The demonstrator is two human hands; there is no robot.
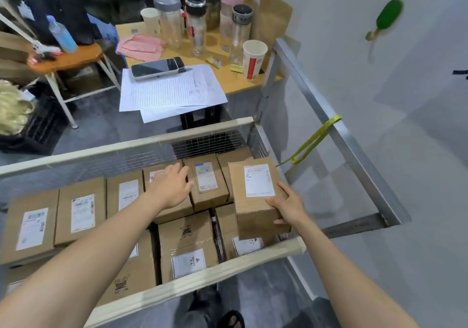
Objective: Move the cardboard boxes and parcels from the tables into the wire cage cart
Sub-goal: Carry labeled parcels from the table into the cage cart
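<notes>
A labelled cardboard box (pixel 255 201) is gripped by the right hand (pixel 288 206), right of centre, just above the wire cage cart (pixel 126 148). The left hand (pixel 172 188) is laid flat, fingers straight, on the packed boxes (pixel 81 211) at centre.

Labelled cardboard boxes (pixel 81 211) lie packed inside the wire cage cart (pixel 126 148).
</notes>
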